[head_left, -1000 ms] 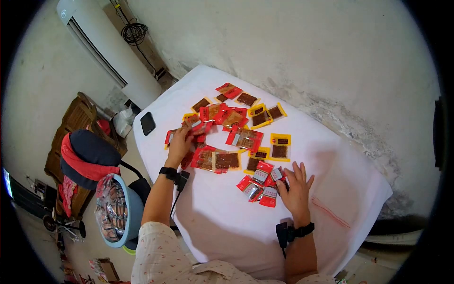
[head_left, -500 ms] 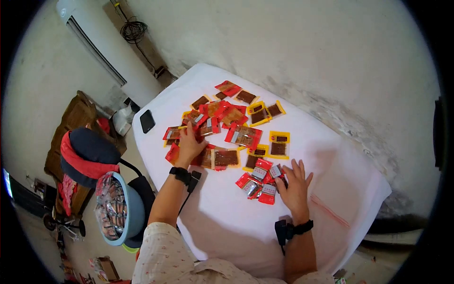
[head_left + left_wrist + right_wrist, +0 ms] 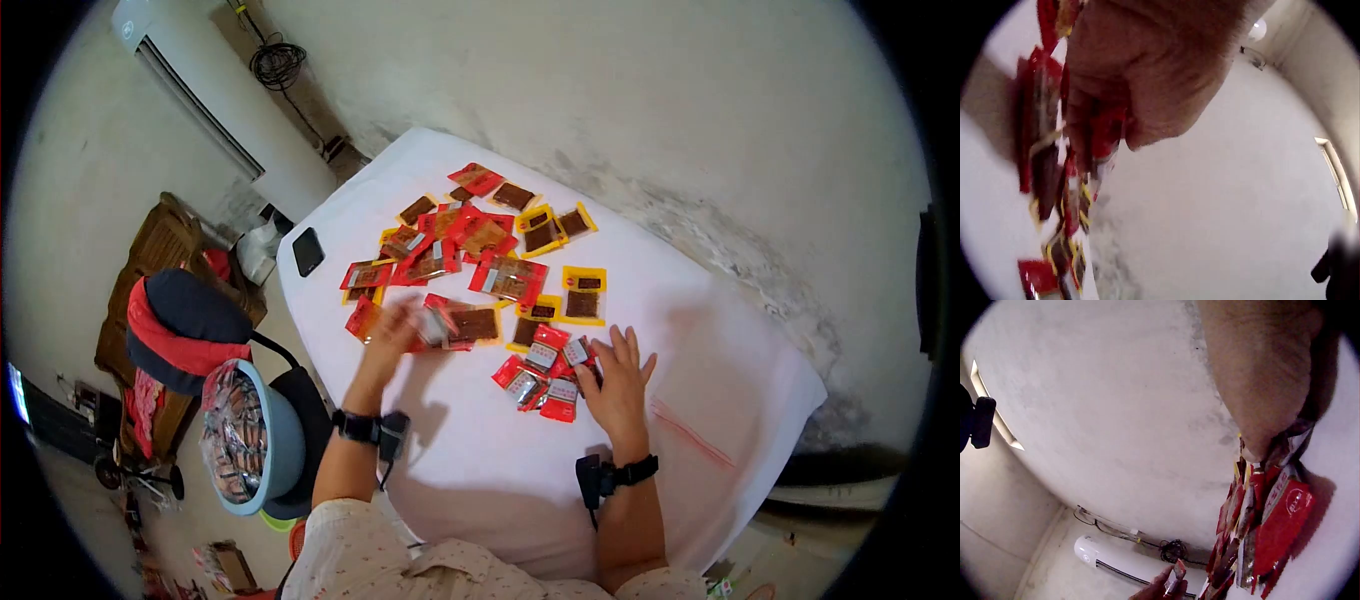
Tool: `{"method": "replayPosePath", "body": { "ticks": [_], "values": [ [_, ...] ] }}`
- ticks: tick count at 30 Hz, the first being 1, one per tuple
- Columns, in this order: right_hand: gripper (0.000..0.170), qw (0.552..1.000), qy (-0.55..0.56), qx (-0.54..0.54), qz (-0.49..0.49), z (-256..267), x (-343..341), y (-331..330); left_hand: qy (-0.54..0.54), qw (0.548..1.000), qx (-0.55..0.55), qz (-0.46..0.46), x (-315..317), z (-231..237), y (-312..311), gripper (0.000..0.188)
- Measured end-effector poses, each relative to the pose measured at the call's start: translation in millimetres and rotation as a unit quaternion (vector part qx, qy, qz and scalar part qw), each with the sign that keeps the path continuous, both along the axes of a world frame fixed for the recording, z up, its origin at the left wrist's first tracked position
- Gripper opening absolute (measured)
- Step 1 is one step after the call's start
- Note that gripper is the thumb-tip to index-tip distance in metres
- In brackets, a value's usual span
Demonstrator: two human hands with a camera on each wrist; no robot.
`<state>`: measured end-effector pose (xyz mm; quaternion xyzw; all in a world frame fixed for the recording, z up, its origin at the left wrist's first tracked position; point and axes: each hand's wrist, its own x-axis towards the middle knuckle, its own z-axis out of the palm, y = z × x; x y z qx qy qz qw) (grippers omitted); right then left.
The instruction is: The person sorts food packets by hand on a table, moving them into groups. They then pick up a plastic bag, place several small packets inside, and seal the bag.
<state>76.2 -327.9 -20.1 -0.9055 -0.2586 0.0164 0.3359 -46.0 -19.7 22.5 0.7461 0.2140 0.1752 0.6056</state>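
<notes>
My left hand (image 3: 390,338) pinches a small red-and-silver snack packet (image 3: 433,326) between thumb and fingers, over the near left of a spread of larger packets. That packet's red end (image 3: 1107,132) shows under the palm in the left wrist view. My right hand (image 3: 618,395) rests on the cloth with fingers spread, its thumb at the edge of a small pile of red-and-silver packets (image 3: 560,398). Beyond both hands lie flat brown snacks in clear wrappers, some red-edged (image 3: 510,278), others yellow-edged (image 3: 583,296).
A white cloth covers the table (image 3: 480,420). A black phone (image 3: 308,251) lies at its left edge. Left of the table, a blue tub (image 3: 285,440) full of wrapped packets stands by a dark seat with a red band (image 3: 185,345). The wall (image 3: 700,130) borders the far side.
My left hand moved from the upper left packets toward the near ones and lifted a small red-and-silver packet. My right hand stayed beside the small pile.
</notes>
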Motion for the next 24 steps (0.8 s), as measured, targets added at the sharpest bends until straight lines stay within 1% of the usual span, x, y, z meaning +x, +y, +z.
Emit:
{"method": "replayPosePath", "body": {
  "ticks": [1,2,3,4,5,6,7,9,10,12,13,15,16,17,18,19,20,21,23,24],
  "values": [
    [0.042,1.000,-0.001,0.000,0.003,0.2,0.0,-0.2,0.047,0.996,-0.028,-0.072,-5.9,4.0,-13.9,0.041],
    [0.042,1.000,0.003,0.001,0.002,0.3,0.0,-0.4,0.044,0.991,0.082,-0.099,-10.3,-7.1,-20.6,0.046],
    [0.042,1.000,0.006,0.003,0.000,-0.1,-0.2,-0.2,0.042,0.973,0.191,-0.125,-10.7,-11.1,-27.7,0.051],
    [0.042,1.000,0.005,0.003,0.003,-0.6,-0.7,-0.1,0.041,0.973,0.192,-0.123,-8.6,-11.7,-30.9,0.051],
    [0.042,1.000,0.006,0.001,0.002,-1.1,-0.7,-0.2,0.059,0.911,0.399,-0.085,-5.0,-10.8,-33.2,0.054],
    [0.042,1.000,0.005,-0.002,0.001,-0.8,0.2,0.0,0.073,0.805,0.587,-0.043,-0.1,-7.3,-34.2,0.057],
    [0.042,1.000,0.004,-0.001,0.001,0.1,0.5,0.2,0.072,0.805,0.588,-0.042,4.3,-6.5,-31.6,0.057],
    [0.043,1.000,0.010,-0.001,0.003,1.9,0.4,0.2,0.112,0.766,0.625,-0.098,13.3,-7.0,-24.6,0.060],
    [0.043,1.000,0.010,-0.001,0.003,1.5,0.7,0.2,0.112,0.766,0.625,-0.097,17.1,-7.0,-23.1,0.060],
    [0.043,1.000,0.004,-0.001,-0.001,-0.7,0.6,0.7,0.088,0.780,0.613,-0.096,24.2,-6.5,-21.0,0.049],
    [0.043,1.000,0.005,-0.001,-0.001,-0.4,0.4,1.3,0.089,0.779,0.613,-0.097,29.1,3.9,-25.9,0.049],
    [0.042,1.000,0.004,0.003,0.004,0.7,-0.5,-0.9,0.143,0.842,0.514,-0.082,40.6,23.2,-34.9,0.034],
    [0.042,1.000,0.006,-0.002,0.001,-0.5,-0.1,-1.8,0.132,0.850,0.503,-0.084,44.5,21.2,-19.7,0.023],
    [0.042,1.000,0.003,-0.006,0.001,-2.5,0.4,-0.4,0.188,0.853,0.483,-0.057,54.3,17.8,-2.7,0.022],
    [0.041,1.000,-0.001,-0.009,0.001,-3.2,0.5,-0.3,0.213,0.850,0.480,-0.043,63.9,20.8,10.1,0.023],
    [0.041,1.000,0.000,-0.012,-0.002,-2.2,0.5,-1.0,0.218,0.870,0.438,-0.063,71.7,23.2,24.2,0.027],
    [0.041,1.000,0.002,-0.006,-0.001,-0.7,0.5,-1.0,0.217,0.878,0.425,-0.036,77.5,25.3,32.3,0.030],
    [0.041,1.000,0.003,0.000,0.002,0.0,0.5,-0.7,0.217,0.878,0.425,-0.036,82.3,25.7,42.0,0.030],
    [0.041,1.000,0.001,0.004,0.000,-2.1,0.6,-0.3,0.182,0.904,0.386,-0.042,92.1,26.5,58.5,0.027],
    [0.041,1.000,-0.001,0.009,-0.001,-3.4,0.6,-0.5,0.265,0.883,0.382,-0.059,96.6,36.8,58.4,0.026]
  ]
}}
